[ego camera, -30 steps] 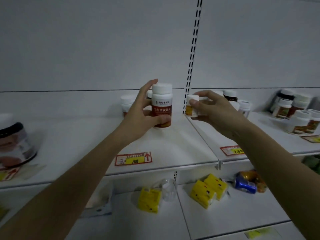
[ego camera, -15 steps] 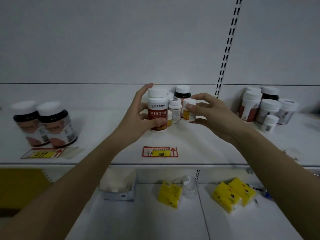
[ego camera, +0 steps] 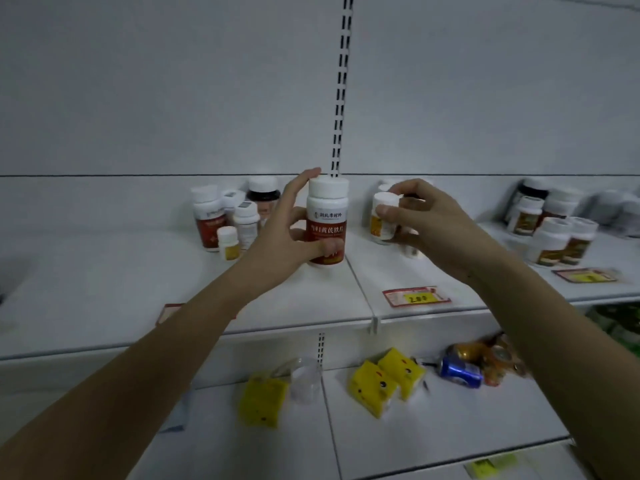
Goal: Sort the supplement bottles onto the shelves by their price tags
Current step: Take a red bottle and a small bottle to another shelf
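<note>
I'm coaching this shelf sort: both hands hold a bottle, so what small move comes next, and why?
Probably set the small yellow-label bottle, pinched by the right hand, down behind the 200 price tag. It already hovers over that shelf section, while the left hand holds the red-label bottle at the divider.

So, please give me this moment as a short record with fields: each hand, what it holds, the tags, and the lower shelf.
left hand: left hand grips the tall red bottle, upright, near the shelf seam
right hand: right hand pinches the small bottle, upright, over the right shelf
visible tag: price tag, reads about 200
other tag: left tag, mostly hidden by the forearm
left group: bottles at the back
right group: bottles
lower shelf: yellow packs, blue can
</note>
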